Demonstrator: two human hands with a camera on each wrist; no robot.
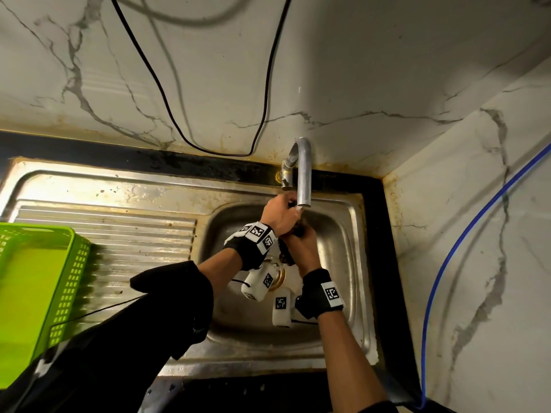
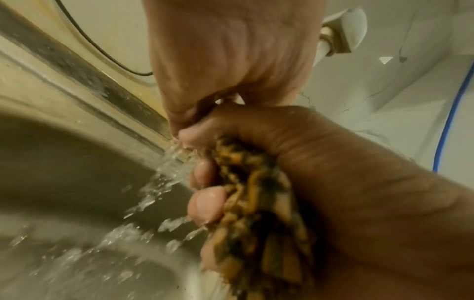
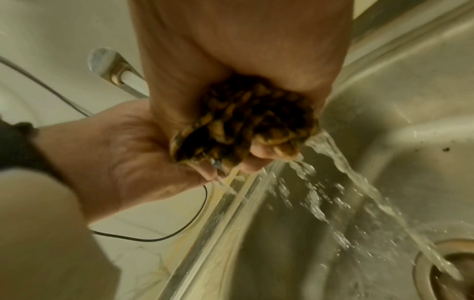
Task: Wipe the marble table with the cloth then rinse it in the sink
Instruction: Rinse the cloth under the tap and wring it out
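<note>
Under the tap spout point(image 1: 304, 171), over the sink point(image 1: 343, 234) basin, the patterned cloth point(image 2: 256, 203) is gripped by both fists: left hand point(image 1: 280, 214) above, right hand point(image 1: 301, 245) below, fingers curled tight round it while water point(image 3: 346, 182) runs off. Rinsing is judged to be in hand, the wiping done. Wringing and shutting the tap are likely called for next. Room is limited by the spout and basin walls; the green basket point(image 1: 38, 287) stands well apart.
</note>
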